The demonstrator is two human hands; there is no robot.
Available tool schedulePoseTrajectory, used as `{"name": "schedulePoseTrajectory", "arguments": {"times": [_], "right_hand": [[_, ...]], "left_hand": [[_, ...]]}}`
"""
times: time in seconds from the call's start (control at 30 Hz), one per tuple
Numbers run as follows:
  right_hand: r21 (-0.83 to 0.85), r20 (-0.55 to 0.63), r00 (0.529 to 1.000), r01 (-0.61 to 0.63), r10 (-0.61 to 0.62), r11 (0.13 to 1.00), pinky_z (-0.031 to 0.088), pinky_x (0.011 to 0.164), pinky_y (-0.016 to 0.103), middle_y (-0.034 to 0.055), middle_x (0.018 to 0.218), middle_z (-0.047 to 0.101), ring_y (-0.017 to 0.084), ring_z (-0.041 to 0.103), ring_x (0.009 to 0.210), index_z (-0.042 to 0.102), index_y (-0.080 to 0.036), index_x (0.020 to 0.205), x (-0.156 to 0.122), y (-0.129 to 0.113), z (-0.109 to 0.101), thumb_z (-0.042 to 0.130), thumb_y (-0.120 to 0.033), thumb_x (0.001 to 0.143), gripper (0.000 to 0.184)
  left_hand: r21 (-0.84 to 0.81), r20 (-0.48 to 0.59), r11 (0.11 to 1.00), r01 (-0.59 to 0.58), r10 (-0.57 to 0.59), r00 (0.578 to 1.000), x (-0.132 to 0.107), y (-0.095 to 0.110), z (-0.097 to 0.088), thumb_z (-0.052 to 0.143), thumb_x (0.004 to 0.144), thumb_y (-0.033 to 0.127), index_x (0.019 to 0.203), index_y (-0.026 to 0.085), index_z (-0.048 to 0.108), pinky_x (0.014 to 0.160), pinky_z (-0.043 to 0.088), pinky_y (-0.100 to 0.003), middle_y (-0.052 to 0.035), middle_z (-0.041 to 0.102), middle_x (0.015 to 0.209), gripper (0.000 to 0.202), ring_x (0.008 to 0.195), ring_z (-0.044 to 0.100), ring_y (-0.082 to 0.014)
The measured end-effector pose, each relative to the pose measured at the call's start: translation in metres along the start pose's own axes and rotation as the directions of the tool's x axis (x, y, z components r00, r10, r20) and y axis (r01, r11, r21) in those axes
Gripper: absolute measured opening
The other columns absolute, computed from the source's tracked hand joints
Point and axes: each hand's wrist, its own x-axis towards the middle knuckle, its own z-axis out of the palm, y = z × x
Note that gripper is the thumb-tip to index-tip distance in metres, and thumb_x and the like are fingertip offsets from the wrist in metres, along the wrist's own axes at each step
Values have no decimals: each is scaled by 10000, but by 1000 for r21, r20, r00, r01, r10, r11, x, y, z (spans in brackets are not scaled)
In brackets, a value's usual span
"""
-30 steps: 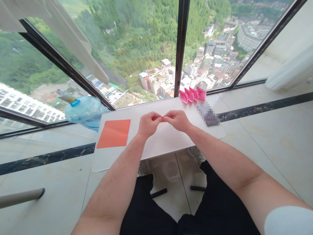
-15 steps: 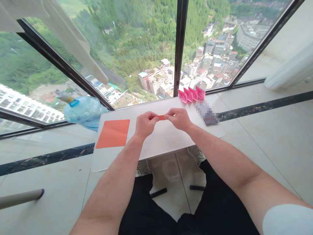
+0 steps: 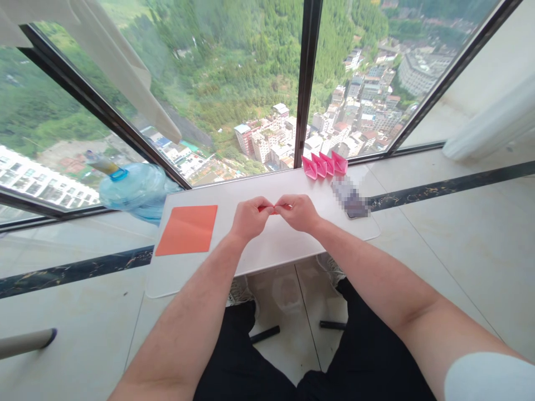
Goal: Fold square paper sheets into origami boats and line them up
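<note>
A small folded piece of orange paper [image 3: 274,210] is pinched between my two hands above the white table, mostly hidden by the fingers. My left hand [image 3: 252,218] is closed on its left end, and my right hand [image 3: 297,213] grips the right end; the fingertips of both nearly meet. To the left on the table lies a flat orange paper sheet [image 3: 186,230]. At the back right edge stand several folded pink paper shapes [image 3: 325,165] in a row.
A phone [image 3: 355,203], partly pixelated, lies on the right of the low table [image 3: 259,253]. Beyond the left edge is a large blue water bottle [image 3: 140,189]. A tall window with a dark frame [image 3: 306,83] rises behind the table. My legs are below its front edge.
My hands have come closer together, so less of the folded orange paper shows between them. They sit slightly lower in view. The view itself has shifted a little.
</note>
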Motion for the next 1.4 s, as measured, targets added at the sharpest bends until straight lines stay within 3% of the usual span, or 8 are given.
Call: {"name": "schedulePoseTrajectory", "arguments": {"times": [0.37,0.63,0.87,1.17,1.4], "right_hand": [[21,-3,994,-107,107,994,432,638,274,0,689,732,157,630,659,735,-222,674,6,1,-10,747,-318,769,136],[-67,89,991,-91,96,994,407,617,261,0,711,736,149,628,660,769,-221,753,7,10,-20,717,-300,800,105],[-107,55,994,-86,92,991,430,682,264,-2,741,742,153,635,702,755,-219,777,7,9,-20,674,-270,842,116],[-125,-8,995,-95,95,988,412,673,275,6,728,700,157,594,685,701,-205,795,7,13,-18,625,-304,872,146],[-103,25,989,-141,144,985,384,632,270,1,706,657,151,555,656,658,-204,809,7,18,-16,575,-309,892,157]], "left_hand": [[-64,5,997,46,-45,999,2,-2,-8,724,750,342,714,221,751,612,441,-281,8,707,658,129,630,588,-161],[-58,42,998,-27,29,999,-2,-7,-13,618,806,267,822,225,774,695,481,-290,2,750,765,162,703,638,-171],[-90,-80,996,16,-23,997,1,-18,-16,671,753,263,827,213,742,749,524,-297,5,750,769,114,744,676,-182],[-150,-83,988,46,-59,995,4,-28,-15,663,760,253,922,212,739,700,525,-296,2,759,762,183,716,691,-187],[-186,-90,979,78,-96,991,5,-26,-17,673,747,251,853,210,732,709,535,-301,5,747,709,128,707,696,-192]]}}
